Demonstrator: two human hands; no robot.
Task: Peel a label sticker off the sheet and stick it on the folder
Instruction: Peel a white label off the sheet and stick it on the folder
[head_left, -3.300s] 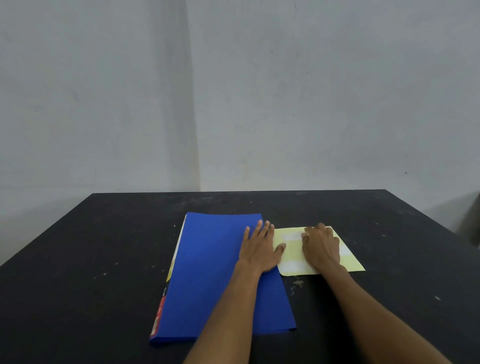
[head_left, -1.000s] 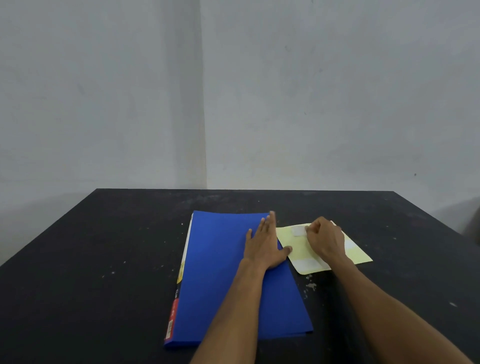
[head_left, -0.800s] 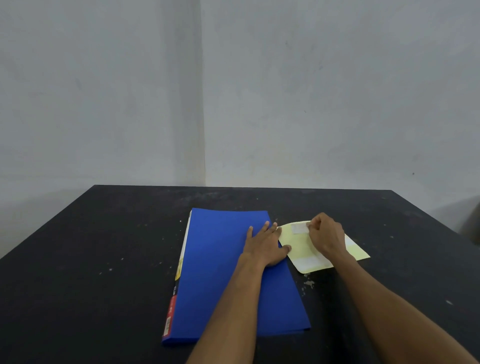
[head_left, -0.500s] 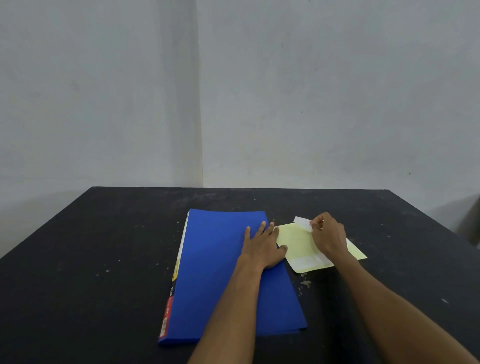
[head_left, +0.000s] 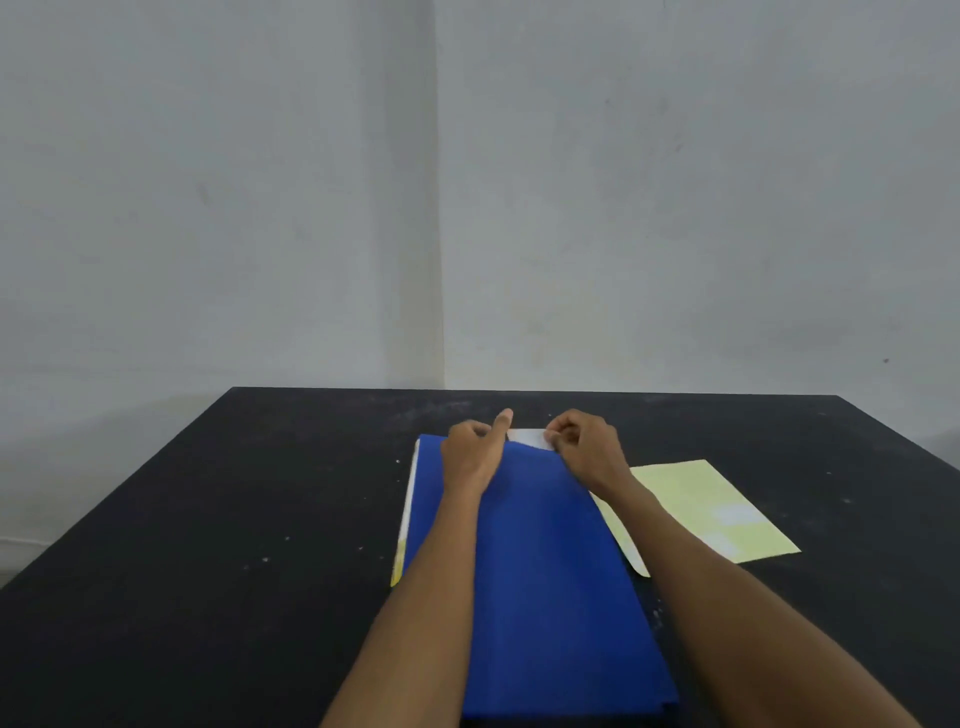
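Note:
A blue folder (head_left: 545, 571) lies flat on the black table, long side running away from me. At its far edge a small white label sticker (head_left: 527, 436) is held between my two hands. My right hand (head_left: 584, 447) pinches the sticker's right end. My left hand (head_left: 470, 452) is curled over the folder's far left part, its forefinger stretched out to the sticker's left end. The pale yellow sticker sheet (head_left: 696, 509) lies right of the folder, with faint white labels left on it.
The black table (head_left: 234, 545) is speckled with pale flecks and ends at a far edge close behind my hands. Grey walls meet in a corner behind it.
My right hand has lifted the peeled sticker off the yellow sheet and carried it left to the folder's far edge. My left hand slid forward from the folder's right edge and curled.

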